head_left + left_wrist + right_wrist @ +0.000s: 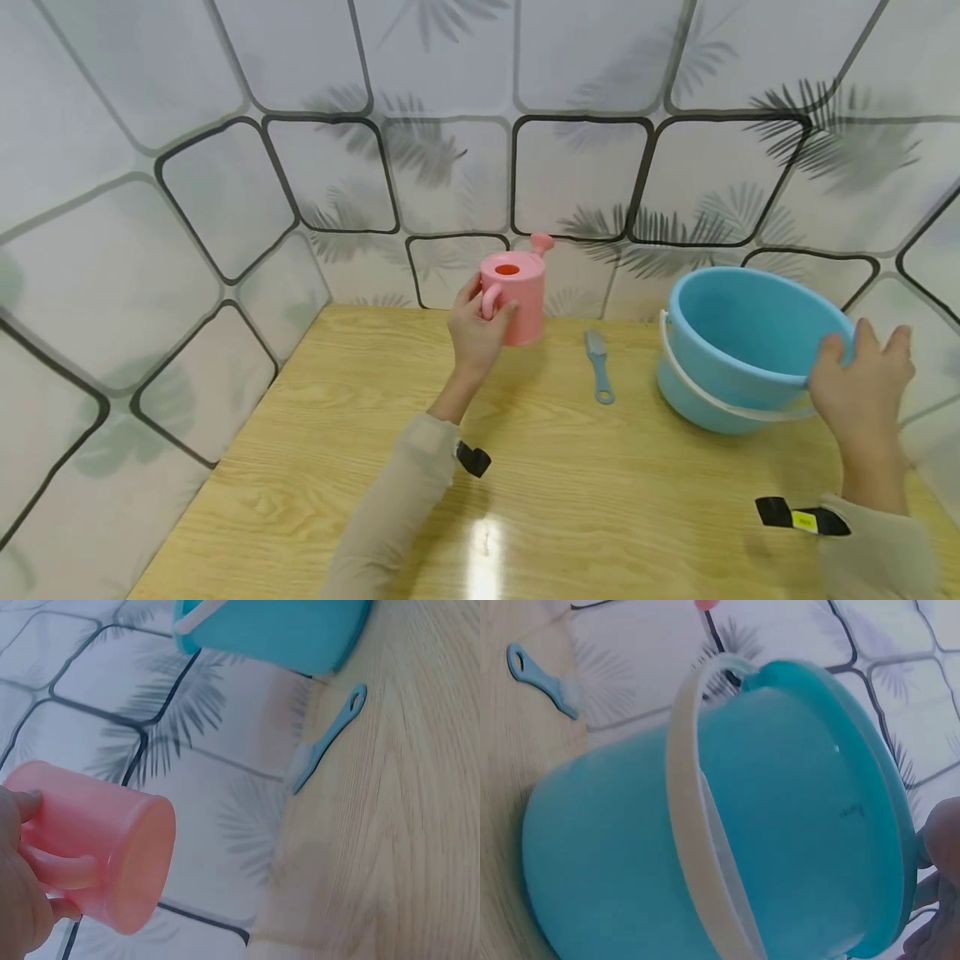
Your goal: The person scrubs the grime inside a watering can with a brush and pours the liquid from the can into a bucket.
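My left hand (480, 333) grips a pink toy watering can (528, 304) by its handle side, raised above the table. In the left wrist view, the can (82, 825) is tipped, with its round base towards the camera. At the right my right hand (862, 383) holds the rim of a light blue bucket (705, 375); its thumb lies over the rim and its other fingers are spread. The bucket's white handle (686, 795) hangs down its near side. Fingertips at the rim are partly hidden in the right wrist view.
A small blue-handled brush or scraper (598, 365) with a pale head lies on the wooden table (585, 500) between the can and the bucket. Patterned curtain-like walls (450, 183) border the table at the back and sides.
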A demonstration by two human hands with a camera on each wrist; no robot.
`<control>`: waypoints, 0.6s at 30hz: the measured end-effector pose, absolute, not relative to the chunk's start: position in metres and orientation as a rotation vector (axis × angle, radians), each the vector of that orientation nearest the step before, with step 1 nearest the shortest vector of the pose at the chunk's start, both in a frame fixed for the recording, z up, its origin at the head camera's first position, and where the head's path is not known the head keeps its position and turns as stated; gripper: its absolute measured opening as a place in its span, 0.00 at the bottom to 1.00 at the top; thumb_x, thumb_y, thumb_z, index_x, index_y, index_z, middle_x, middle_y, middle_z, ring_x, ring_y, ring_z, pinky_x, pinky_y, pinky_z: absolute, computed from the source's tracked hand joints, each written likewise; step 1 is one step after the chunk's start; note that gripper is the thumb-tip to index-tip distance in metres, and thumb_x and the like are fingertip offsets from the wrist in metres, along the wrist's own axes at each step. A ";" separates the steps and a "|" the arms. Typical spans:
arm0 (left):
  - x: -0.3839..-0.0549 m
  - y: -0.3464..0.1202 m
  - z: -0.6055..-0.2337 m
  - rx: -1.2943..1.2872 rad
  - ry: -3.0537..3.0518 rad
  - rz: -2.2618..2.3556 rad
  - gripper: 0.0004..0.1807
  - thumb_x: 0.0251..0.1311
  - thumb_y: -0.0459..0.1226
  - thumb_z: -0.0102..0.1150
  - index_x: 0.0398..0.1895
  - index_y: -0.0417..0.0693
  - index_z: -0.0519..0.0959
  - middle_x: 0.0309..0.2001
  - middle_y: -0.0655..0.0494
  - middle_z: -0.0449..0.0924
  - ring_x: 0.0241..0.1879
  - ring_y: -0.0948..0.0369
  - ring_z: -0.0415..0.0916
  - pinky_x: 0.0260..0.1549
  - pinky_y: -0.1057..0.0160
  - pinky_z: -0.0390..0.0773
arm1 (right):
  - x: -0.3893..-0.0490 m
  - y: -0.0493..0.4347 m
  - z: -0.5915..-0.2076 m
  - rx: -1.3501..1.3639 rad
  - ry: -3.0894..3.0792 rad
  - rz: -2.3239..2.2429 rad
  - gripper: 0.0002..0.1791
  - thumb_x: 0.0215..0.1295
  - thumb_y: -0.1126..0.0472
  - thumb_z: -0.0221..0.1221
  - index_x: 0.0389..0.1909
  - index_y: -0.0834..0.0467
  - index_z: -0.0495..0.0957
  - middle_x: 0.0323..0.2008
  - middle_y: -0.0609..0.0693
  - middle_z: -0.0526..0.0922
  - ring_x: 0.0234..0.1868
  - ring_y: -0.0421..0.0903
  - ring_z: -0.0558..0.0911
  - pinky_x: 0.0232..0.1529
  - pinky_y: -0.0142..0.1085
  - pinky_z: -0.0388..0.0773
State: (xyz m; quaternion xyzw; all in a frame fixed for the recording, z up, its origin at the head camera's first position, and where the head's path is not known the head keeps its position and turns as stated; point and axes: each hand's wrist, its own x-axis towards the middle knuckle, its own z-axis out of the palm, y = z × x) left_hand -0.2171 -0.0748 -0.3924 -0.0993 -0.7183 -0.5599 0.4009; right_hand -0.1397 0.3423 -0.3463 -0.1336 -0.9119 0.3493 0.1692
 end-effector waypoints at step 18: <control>-0.209 -0.131 -0.418 -0.078 -1.835 -1.401 0.17 0.48 0.32 0.77 0.38 0.27 0.85 0.59 0.37 0.77 0.59 0.43 0.75 0.55 0.48 0.79 | -0.157 0.237 -0.372 0.173 -2.144 0.665 0.41 0.74 0.41 0.43 0.73 0.69 0.55 0.74 0.77 0.44 0.77 0.68 0.35 0.73 0.65 0.34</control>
